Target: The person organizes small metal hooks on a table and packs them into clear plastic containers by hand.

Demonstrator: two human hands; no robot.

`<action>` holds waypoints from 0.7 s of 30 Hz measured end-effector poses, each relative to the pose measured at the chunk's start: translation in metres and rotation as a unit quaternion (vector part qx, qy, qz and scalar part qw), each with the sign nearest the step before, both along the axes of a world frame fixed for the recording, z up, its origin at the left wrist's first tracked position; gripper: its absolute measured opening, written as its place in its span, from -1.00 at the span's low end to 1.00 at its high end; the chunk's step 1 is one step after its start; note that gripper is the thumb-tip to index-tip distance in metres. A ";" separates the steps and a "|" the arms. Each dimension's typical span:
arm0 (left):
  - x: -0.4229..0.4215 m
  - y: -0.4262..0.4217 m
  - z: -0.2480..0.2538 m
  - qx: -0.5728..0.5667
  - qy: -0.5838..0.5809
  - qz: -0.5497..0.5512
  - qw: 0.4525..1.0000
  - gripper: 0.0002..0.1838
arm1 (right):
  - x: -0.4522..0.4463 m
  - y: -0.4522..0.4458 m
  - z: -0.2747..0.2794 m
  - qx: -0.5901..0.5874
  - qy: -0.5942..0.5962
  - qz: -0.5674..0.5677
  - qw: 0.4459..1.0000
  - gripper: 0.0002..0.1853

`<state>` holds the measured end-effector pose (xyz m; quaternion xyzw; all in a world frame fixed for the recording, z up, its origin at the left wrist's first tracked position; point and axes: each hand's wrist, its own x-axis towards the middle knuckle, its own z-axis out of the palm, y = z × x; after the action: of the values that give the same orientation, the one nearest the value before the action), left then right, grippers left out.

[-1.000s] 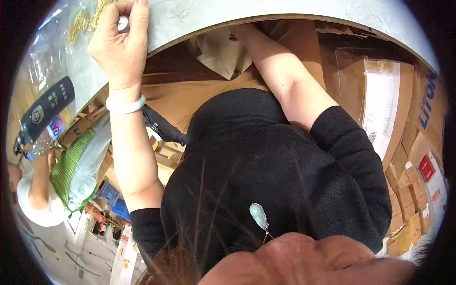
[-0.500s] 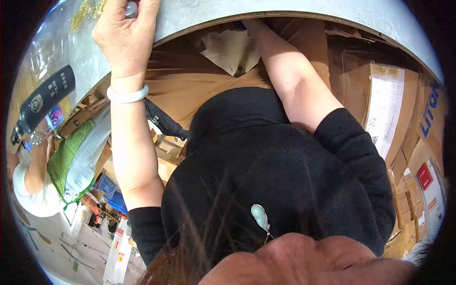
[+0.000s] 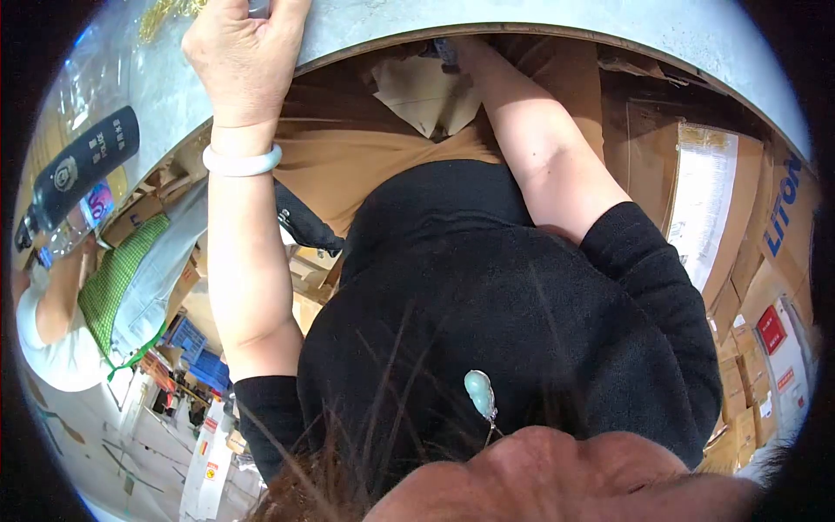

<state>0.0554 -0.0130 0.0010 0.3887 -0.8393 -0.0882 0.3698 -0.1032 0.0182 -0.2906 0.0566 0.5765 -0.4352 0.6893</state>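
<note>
My left hand (image 3: 248,56), wearing a pale bangle (image 3: 242,162), is at the tabletop (image 3: 417,13) near its front edge. Its fingers are curled closed, with a small greyish, shiny bit (image 3: 259,7) showing between thumb and fingers. The top of the frame cuts off the fingertips. My right hand (image 3: 465,50) reaches under the table edge above my lap, its fingers mostly hidden. Beside it is a dark grey-blue patterned thing (image 3: 445,52) that I cannot name. A cream-coloured angular piece (image 3: 426,94) lies below, by my brown trousers (image 3: 348,157). Gold strands (image 3: 165,17) lie left of my left hand.
A dark bottle (image 3: 83,165) and a clear plastic bottle (image 3: 70,235) are at the table's left. Beyond them is another person in a green checked apron (image 3: 122,270). Cardboard boxes (image 3: 652,165) stand at my right. Blue crates (image 3: 209,370) sit at the lower left.
My left hand has shifted slightly right and up. The right hand has moved little; more of the grey-blue patterned thing beside it shows. The other person has shifted slightly left.
</note>
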 end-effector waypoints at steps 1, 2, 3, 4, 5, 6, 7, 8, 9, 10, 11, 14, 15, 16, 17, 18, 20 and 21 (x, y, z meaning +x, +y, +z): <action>0.001 -0.002 -0.003 -0.005 0.005 0.007 1.000 -0.77 | -0.001 -0.002 0.001 -0.001 0.000 0.001 1.000 -0.37; 0.001 -0.002 -0.002 -0.008 0.003 0.006 1.000 -0.77 | -0.001 0.000 0.001 -0.004 0.003 0.004 1.000 -0.37; 0.001 -0.002 -0.001 -0.010 0.001 0.005 1.000 -0.77 | -0.003 0.000 0.001 -0.002 0.003 0.005 1.000 -0.37; 0.000 -0.001 0.000 -0.012 0.000 0.004 1.000 -0.77 | -0.003 0.000 0.001 -0.005 0.007 0.006 1.000 -0.37; -0.001 -0.001 -0.001 0.002 0.008 0.001 1.000 -0.78 | -0.005 -0.001 0.001 -0.008 0.012 0.011 1.000 -0.37; -0.001 -0.001 -0.002 0.013 0.018 0.001 1.000 -0.78 | -0.007 -0.001 0.001 -0.010 0.018 0.015 1.000 -0.37; 0.001 -0.003 -0.004 0.021 0.028 0.005 0.999 -0.78 | -0.008 -0.004 0.004 -0.015 0.028 0.023 0.999 -0.37; 0.002 -0.008 -0.007 -0.009 0.049 -0.030 0.998 -0.82 | -0.007 -0.008 0.005 -0.021 0.039 0.037 0.998 -0.37; -0.006 0.004 0.008 0.063 0.052 0.025 0.996 -0.84 | -0.006 -0.010 0.009 -0.029 0.053 0.053 0.997 -0.37; -0.001 0.002 0.003 0.039 0.041 0.012 0.998 -0.85 | -0.006 -0.013 0.013 -0.035 0.065 0.071 0.995 -0.37; -0.001 0.003 0.001 0.021 0.041 0.019 0.999 -0.82 | -0.007 -0.014 0.018 -0.046 0.084 0.091 0.991 -0.37; -0.002 -0.010 -0.030 -0.086 0.050 0.008 0.995 -0.76 | -0.011 -0.019 0.030 -0.060 0.144 0.149 0.976 -0.37; 0.000 -0.004 -0.019 -0.049 0.020 0.029 0.998 -0.75 | -0.011 -0.022 0.034 -0.064 0.163 0.166 0.971 -0.37; 0.003 0.005 -0.006 -0.009 -0.004 0.049 0.999 -0.74 | -0.010 -0.026 0.039 -0.068 0.179 0.180 0.965 -0.37; 0.002 0.005 -0.005 -0.022 0.021 0.052 0.998 -0.75 | -0.006 -0.031 0.043 -0.072 0.193 0.193 0.959 -0.37; -0.005 0.005 -0.011 -0.032 0.049 0.051 0.997 -0.76 | -0.004 -0.035 0.045 -0.074 0.208 0.203 0.954 -0.37; -0.006 0.002 -0.015 -0.028 0.078 0.035 0.996 -0.79 | 0.001 -0.041 0.046 -0.075 0.238 0.219 0.943 -0.37; -0.007 0.001 -0.016 -0.024 0.080 0.034 0.996 -0.79 | 0.005 -0.043 0.046 -0.073 0.248 0.225 0.939 -0.37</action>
<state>0.0481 -0.0118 -0.0154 0.3996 -0.7951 -0.0858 0.4480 -0.0980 -0.0250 -0.2441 -0.2349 0.6936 -0.3095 0.6066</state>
